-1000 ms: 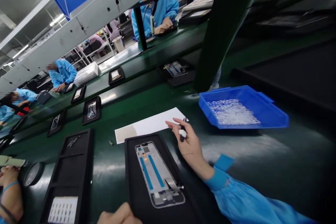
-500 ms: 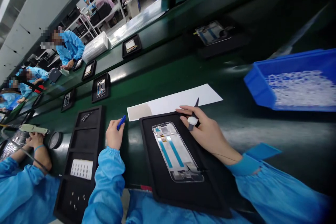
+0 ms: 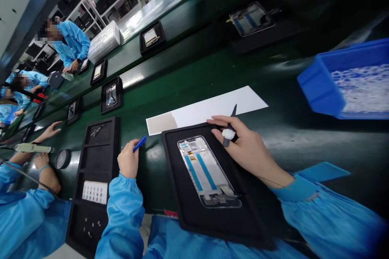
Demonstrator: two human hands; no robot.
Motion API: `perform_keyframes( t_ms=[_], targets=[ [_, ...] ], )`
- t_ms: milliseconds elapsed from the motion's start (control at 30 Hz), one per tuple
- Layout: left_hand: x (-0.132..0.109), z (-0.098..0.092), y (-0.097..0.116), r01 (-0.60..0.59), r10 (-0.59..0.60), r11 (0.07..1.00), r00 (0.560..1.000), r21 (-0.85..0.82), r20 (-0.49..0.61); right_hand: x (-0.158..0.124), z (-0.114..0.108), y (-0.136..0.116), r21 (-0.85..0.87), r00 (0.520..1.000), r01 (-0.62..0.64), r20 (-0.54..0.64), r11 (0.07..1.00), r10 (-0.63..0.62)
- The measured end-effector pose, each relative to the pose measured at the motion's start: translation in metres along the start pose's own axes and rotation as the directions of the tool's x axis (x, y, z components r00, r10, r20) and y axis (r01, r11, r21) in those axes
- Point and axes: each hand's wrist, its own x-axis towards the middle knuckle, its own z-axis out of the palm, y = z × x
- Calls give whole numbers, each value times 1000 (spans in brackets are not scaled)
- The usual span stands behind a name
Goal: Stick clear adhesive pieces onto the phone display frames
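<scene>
A phone frame (image 3: 208,172) with two blue strips lies in a black tray (image 3: 194,210) in front of me. My right hand (image 3: 247,149) rests on the tray's upper right corner, fingers closed round a dark pointed tool (image 3: 229,125) that passes through a white ring on one finger. My left hand (image 3: 129,162) is closed on a small blue tool (image 3: 139,144), on the green bench just left of the tray.
A white sheet (image 3: 212,109) lies beyond the tray. A blue bin (image 3: 319,89) of clear parts stands at right. A black compartment tray (image 3: 94,178) with small parts sits at left. A neighbouring worker's hands (image 3: 45,162) hold a tool at far left. More trays line the belt.
The view has tilted down and left, bringing my sleeves and left hand with the blue tool into sight. My right hand moved from beside the white sheet onto the tray's corner.
</scene>
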Motion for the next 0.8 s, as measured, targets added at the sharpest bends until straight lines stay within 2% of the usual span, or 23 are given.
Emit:
perform_keyframes(
  t_ms=[133,267,467,600,667,700,767,800],
  targets=[
    [-1,2,-6,59,-67,983,997,-175,-41,0,0,0,-1,1000,5,-1,1000,-5],
    [1,5,-13,143,-162,920,986,-364,-23,-1,-1,-1,-5,1000,6,3,1000,-6],
    [-1,6,-21,171,-190,882,982,-440,-1,-1,-1,-1,-10,1000,5,6,1000,-5],
    [-3,4,-24,193,-248,859,967,-475,-55,-2,-2,-2,-21,1000,14,-11,1000,-14],
    [-3,1,-20,198,-305,787,948,-584,-90,-3,-2,-6,-25,997,33,-68,999,-34],
    [-4,-1,-16,200,-338,720,937,-664,-84,-4,-3,-10,-22,993,44,-111,999,-47],
    [-4,-6,-3,226,-389,530,921,-817,2,-6,-3,-21,19,986,61,-157,998,-57],
    [-4,-8,7,254,-391,432,917,-866,74,-7,-2,-28,68,990,56,-133,996,-47]
  ],
)
